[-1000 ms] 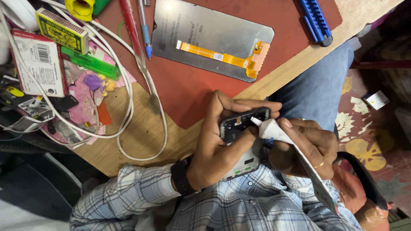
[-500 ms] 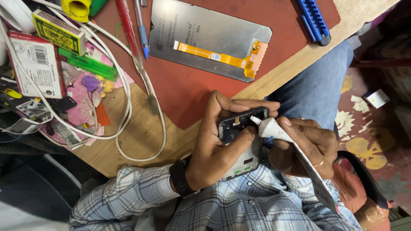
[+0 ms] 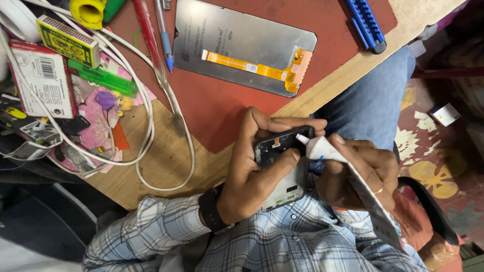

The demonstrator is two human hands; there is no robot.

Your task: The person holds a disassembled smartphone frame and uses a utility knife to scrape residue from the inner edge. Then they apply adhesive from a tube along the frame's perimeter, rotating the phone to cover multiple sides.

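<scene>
Your left hand [image 3: 252, 176] has its grip clamped around an opened phone frame [image 3: 282, 168], fingers curled over the top edge and thumb across the middle. Your right hand [image 3: 360, 174] has its grip pinched on a white glue tube [image 3: 348, 176], nozzle touching the frame's upper corner. Beyond both grips, a detached display panel [image 3: 242, 45] lies on the red mat [image 3: 222, 111] on the surface.

I see the opened phone frame [image 3: 282, 166], black-rimmed with its pale inner board showing, held tilted over the lap just off the table edge. The white glue tube [image 3: 348, 181], flattened and long, lies slanted, its small nozzle touching the frame's upper right rim.
</scene>
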